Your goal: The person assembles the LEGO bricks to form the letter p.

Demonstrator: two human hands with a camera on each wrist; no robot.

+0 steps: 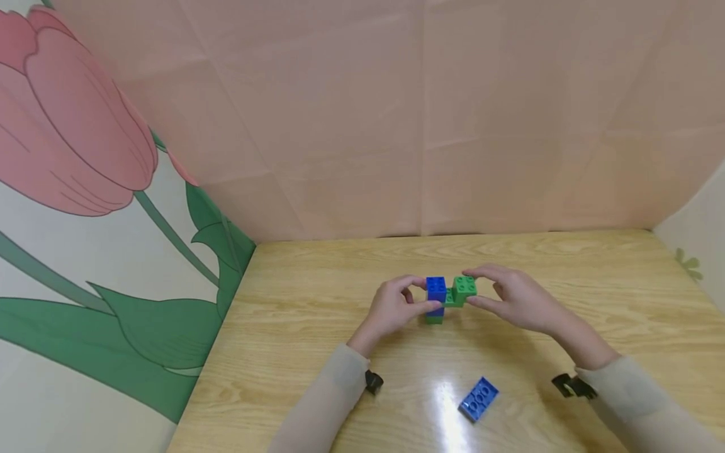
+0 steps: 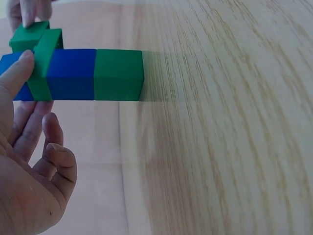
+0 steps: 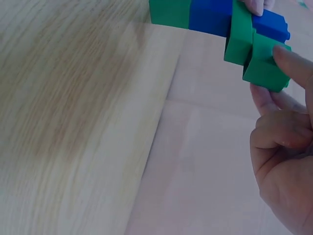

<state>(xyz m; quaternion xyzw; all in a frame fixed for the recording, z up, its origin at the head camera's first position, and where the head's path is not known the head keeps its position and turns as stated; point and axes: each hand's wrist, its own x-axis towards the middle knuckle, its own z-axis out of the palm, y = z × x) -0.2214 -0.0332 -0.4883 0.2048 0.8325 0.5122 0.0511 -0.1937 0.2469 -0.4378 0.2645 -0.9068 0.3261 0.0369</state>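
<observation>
Block tower upright on the tabletop, wood stretching to the back edge; my left hand pinches it, my right hand grips its overhanging green block, blue brick lying nearer me, well apart.

Blue-and-green brick stack, wood-grained table

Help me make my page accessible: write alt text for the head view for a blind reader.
A person's left hand grips a blue and green brick stack while their right hand pinches a green brick at its side. A loose blue brick lies nearer the viewer on the wooden table, before a pink backdrop.
</observation>
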